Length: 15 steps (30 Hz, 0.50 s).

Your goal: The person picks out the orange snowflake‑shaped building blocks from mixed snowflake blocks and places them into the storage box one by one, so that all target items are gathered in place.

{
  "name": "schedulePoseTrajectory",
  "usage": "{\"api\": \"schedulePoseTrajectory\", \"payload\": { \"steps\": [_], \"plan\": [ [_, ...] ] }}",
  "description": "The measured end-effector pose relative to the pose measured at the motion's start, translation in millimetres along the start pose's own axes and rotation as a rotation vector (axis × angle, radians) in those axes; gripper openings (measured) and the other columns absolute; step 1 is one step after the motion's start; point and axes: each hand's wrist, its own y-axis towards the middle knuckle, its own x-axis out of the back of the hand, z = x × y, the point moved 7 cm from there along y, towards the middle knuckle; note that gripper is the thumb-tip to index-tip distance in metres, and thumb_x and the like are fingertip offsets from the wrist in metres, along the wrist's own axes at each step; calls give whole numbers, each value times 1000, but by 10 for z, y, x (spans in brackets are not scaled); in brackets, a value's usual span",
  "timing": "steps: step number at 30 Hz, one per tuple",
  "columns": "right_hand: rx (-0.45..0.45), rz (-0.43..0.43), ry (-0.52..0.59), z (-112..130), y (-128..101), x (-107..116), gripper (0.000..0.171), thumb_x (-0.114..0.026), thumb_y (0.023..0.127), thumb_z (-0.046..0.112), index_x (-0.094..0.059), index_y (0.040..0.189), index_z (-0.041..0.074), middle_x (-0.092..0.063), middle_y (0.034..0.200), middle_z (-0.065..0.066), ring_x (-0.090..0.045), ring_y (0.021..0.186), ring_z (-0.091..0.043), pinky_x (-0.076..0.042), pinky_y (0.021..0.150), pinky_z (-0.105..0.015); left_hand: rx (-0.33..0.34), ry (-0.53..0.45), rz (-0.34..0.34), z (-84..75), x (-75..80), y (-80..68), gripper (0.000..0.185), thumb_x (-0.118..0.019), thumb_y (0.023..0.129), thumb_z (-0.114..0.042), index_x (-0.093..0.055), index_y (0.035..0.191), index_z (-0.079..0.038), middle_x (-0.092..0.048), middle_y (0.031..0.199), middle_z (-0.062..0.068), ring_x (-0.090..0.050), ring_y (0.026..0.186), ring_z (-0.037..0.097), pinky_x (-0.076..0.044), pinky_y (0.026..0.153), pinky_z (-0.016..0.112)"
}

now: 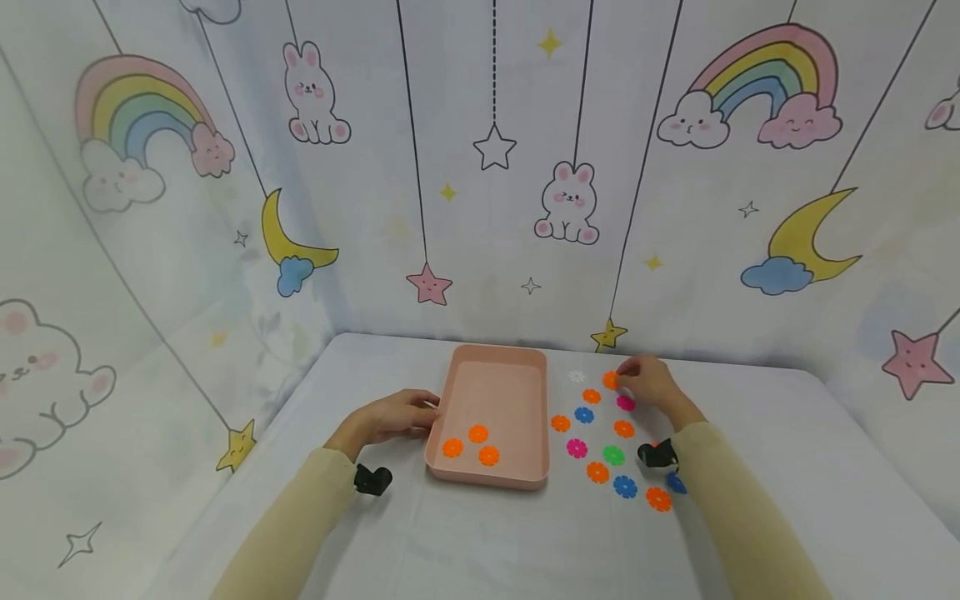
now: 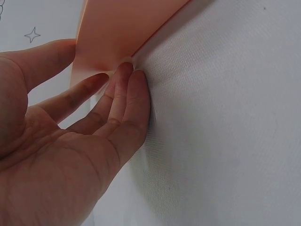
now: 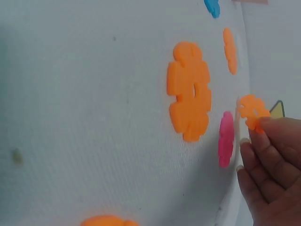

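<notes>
Tray [image 1: 498, 387], peach-coloured, lies on the white table [image 1: 465, 542]; three orange discs [image 1: 478, 433] sit flat inside its near end. Left hand [image 1: 401, 414] is at its left wall, thumb at the rim and fingers against the outer side, lightly clamped on it. Right hand [image 1: 651, 385], beyond the tray's right side, pinches one notched orange piece [image 3: 254, 107] between thumb and finger, with a magenta disc [image 3: 226, 139] just beside. Blue discs [image 1: 625, 487], a green disc [image 1: 613, 455] and a white disc [image 1: 576, 377] lie scattered nearby.

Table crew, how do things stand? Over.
Right hand pinching an orange disc. Left hand touching the pink tray. Loose discs lying between right hand and tray.
</notes>
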Motion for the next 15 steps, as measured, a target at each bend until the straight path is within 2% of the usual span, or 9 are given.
{"api": "schedulePoseTrajectory", "payload": {
  "steps": [4,11,15],
  "plan": [
    [36,-11,14,101,-30,-17,25,-63,101,15,-65,118,-4,-65,117,-23,-59,104,-36,-54,95,-48,-6,2,5,5,1,5,51,-63,101,-18,-48,145,4,-59,134,18,-65,109,23,-52,103,44],
    [152,-21,55,382,-106,-93,21,-64,100,10,-68,113,-6,-68,111,-22,-63,100,-34,-57,91,-45,-11,-13,13,16,3,15,52,-64,100,-17,-48,145,4,-59,133,19,-64,109,23,-53,102,42],
    [172,-17,76,536,-149,-164,18,-66,99,11,-70,110,-3,-70,108,-18,-64,97,-30,-57,90,-43,-10,-25,14,26,4,19,51,-64,101,-17,-48,145,4,-59,134,19,-64,109,23,-52,103,43]
  ]
}}
